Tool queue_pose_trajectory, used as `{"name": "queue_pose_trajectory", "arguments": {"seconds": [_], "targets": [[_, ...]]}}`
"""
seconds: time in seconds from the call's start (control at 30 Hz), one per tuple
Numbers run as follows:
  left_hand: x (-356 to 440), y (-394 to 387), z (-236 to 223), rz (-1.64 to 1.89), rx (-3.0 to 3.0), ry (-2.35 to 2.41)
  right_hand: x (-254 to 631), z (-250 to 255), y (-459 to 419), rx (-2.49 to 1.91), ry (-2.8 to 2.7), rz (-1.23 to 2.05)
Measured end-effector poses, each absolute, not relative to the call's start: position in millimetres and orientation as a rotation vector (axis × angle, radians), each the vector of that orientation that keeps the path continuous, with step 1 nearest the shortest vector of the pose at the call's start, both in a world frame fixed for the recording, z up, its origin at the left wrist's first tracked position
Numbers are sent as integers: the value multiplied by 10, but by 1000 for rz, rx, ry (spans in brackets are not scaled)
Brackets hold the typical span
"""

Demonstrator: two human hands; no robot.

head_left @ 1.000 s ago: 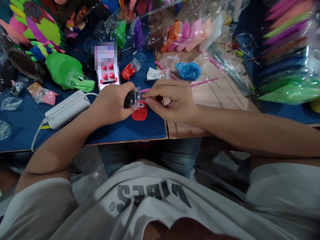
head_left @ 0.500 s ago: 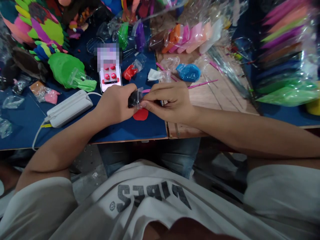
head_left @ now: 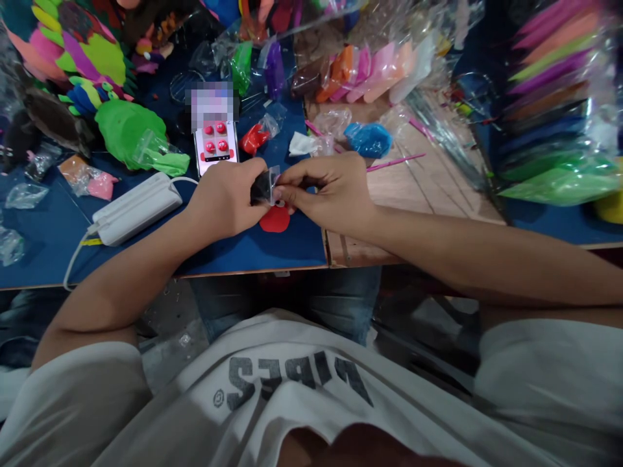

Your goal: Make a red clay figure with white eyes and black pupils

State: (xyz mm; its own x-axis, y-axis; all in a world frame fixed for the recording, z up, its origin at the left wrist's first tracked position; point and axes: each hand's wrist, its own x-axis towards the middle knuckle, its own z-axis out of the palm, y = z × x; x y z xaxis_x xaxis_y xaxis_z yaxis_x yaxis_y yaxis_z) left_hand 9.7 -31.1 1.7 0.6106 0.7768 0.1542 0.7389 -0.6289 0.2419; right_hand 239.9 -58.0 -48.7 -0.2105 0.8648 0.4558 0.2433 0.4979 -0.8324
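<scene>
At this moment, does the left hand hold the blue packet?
No, the left hand holds a small bag with black contents, while the blue packet lies beyond the right hand.

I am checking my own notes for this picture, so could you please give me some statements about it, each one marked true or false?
1. The left hand holds a small packet with dark contents. True.
2. The right hand lies flat on the table. False: its fingertips are at the packet's edge.
3. The flat red piece lies on the blue surface. True.
4. The phone has a dark screen. False: its screen is lit and shows red figures.
5. The blue lump lies on the wooden surface. True.
6. The white box is on the wooden surface. False: it is on the blue surface.
</scene>
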Motion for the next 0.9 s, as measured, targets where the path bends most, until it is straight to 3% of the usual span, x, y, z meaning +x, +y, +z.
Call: {"name": "queue_pose_trajectory", "arguments": {"seconds": [0.67, 0.9], "targets": [[81, -305, 43, 265, 2586, 1240, 2494, -573, -393, -641, -1973, 407], [123, -388, 184, 185, 2616, 1235, 2498, -513, -415, -609, -1998, 459]]}}
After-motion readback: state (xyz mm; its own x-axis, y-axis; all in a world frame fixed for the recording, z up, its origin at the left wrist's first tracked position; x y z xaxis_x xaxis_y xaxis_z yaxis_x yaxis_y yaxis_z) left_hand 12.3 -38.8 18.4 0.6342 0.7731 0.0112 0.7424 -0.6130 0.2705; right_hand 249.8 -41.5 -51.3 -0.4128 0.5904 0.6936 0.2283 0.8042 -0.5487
